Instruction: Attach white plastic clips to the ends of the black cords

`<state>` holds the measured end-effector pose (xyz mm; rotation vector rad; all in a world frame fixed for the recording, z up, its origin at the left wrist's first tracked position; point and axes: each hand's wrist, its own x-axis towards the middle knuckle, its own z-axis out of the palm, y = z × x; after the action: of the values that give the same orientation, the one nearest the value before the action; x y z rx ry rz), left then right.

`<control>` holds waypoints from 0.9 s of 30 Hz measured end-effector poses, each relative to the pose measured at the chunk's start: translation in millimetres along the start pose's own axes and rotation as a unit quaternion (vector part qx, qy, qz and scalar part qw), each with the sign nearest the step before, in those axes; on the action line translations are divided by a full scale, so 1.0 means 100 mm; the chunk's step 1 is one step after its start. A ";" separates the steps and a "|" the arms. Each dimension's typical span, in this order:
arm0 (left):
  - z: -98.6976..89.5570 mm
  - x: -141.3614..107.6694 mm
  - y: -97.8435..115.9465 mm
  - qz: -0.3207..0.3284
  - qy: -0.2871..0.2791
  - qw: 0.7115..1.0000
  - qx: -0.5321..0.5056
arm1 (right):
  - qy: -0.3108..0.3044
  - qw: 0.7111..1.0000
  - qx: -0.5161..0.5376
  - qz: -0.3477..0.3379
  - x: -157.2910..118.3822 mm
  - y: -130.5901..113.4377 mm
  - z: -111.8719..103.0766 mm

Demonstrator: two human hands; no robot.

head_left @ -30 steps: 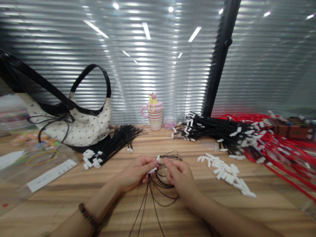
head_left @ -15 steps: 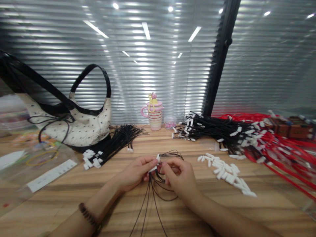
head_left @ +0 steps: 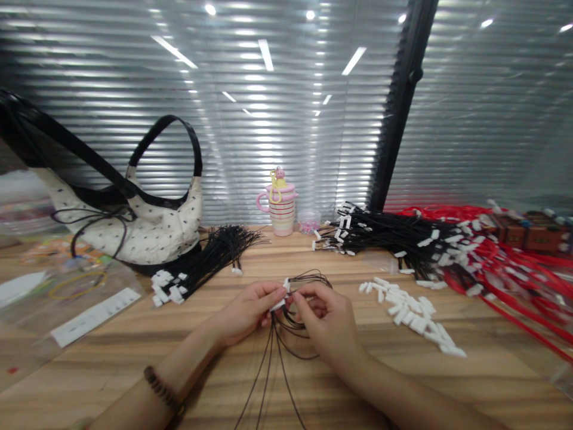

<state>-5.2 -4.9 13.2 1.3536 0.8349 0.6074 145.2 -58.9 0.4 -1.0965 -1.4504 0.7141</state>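
Thumb and fingers of my left hand pinch a small white connector at the middle of the table. Thin black cords hang from it toward the front edge, and others loop behind and below my fingers. My right hand is closed in a pinch just right of the connector, at the cords; the bit between its fingertips is too small to make out. Right of my right hand lies a loose pile of white connectors.
Black cords with white ends and red cords lie at the right. A striped mug stands at the back. A spotted bag, a black cord bundle and a white strip are at the left.
The black loops beside my right hand have shifted slightly and drawn in. Both hands keep nearly the same place and grip.
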 end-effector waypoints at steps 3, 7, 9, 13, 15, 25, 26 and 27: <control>-0.01 0.00 0.00 0.004 -0.004 1.000 0.009 | 0.001 1.000 -0.005 -0.005 0.00 0.00 -0.01; -0.02 0.01 -0.02 0.008 -0.001 0.999 0.032 | 0.003 1.000 -0.008 0.005 -0.01 -0.01 -0.01; -0.02 0.01 -0.03 0.010 0.000 0.999 0.041 | 0.001 1.000 -0.010 0.005 -0.01 -0.02 -0.01; -0.03 0.01 -0.03 0.005 -0.002 0.998 0.060 | -0.006 1.000 -0.004 0.011 -0.01 -0.01 0.00; -0.03 0.01 -0.03 0.007 -0.004 0.998 0.069 | -0.007 1.000 0.001 0.014 -0.02 -0.01 0.00; 0.00 -0.02 0.03 0.010 0.001 0.995 0.097 | -0.010 1.000 0.001 0.016 -0.02 -0.03 0.00; 0.00 -0.02 0.03 0.012 0.002 0.995 0.100 | -0.009 1.000 0.001 0.016 -0.02 -0.03 0.00; 0.00 -0.02 0.03 0.013 0.001 0.995 0.102 | -0.008 1.000 0.001 0.016 -0.02 -0.03 0.00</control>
<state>-6.1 -6.0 16.2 1.5514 0.9009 0.5561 144.6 -62.2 2.1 -1.1178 -1.4474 0.7482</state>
